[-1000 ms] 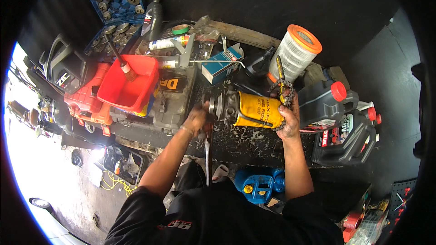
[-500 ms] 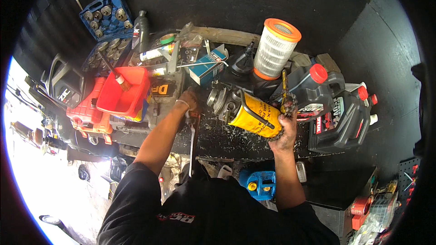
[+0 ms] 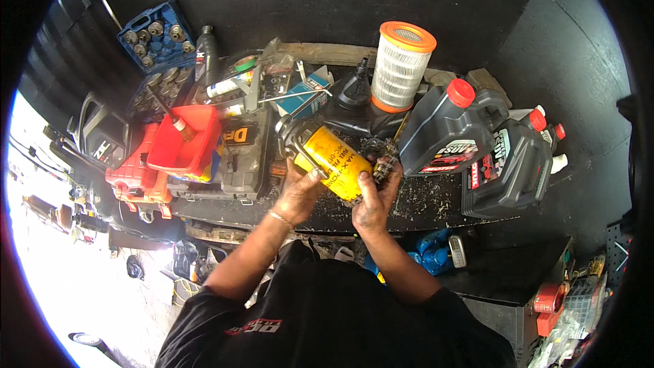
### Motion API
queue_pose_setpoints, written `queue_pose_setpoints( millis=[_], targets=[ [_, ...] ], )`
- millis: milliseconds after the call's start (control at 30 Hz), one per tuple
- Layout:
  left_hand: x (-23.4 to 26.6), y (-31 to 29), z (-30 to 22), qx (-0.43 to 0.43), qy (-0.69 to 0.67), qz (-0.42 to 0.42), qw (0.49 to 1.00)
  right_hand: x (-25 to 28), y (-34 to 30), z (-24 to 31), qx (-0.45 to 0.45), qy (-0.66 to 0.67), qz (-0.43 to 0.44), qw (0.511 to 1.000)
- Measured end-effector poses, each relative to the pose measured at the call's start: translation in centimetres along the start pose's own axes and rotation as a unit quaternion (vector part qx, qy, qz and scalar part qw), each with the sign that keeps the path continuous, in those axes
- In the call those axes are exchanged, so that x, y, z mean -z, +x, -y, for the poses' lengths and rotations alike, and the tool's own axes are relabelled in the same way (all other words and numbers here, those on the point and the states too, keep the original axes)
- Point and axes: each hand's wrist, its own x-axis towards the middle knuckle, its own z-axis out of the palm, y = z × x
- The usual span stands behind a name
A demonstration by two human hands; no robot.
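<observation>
I hold a yellow fuel filter tilted above the workbench, with both hands round it. A grey metal filter head with a curved bar sits at its upper left end. My left hand is closed on the left side, by the bar. My right hand grips the lower right end, thumb on the yellow body. Against those fingers lies a greasy dark clump, perhaps a chain; its exact form is unclear. An orange tool part lies on the bench beside my left hand, partly hidden.
To the left stand a red bin with a brush and a blue case of metal cups. Behind are a blue box, a black funnel and a pleated air filter. Black jugs line the right.
My left hand has let go of the long-handled tool and taken hold of the filter. My right hand has brought the filter left and nearer to me.
</observation>
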Motion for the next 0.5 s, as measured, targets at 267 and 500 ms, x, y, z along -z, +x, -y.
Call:
queue_pose_setpoints(
  millis=[267,500],
  targets=[
    [-0.6,0.5,1.4,0.040,-0.164,-0.064,0.984,-1.2,-2.0,-2.8,-0.001,-0.129,0.131,0.983],
    [2.5,1.6,-1.2,0.077,-0.151,-0.030,0.985,-0.2,4.9,6.6,-0.039,-0.429,0.342,0.835]
  ],
)
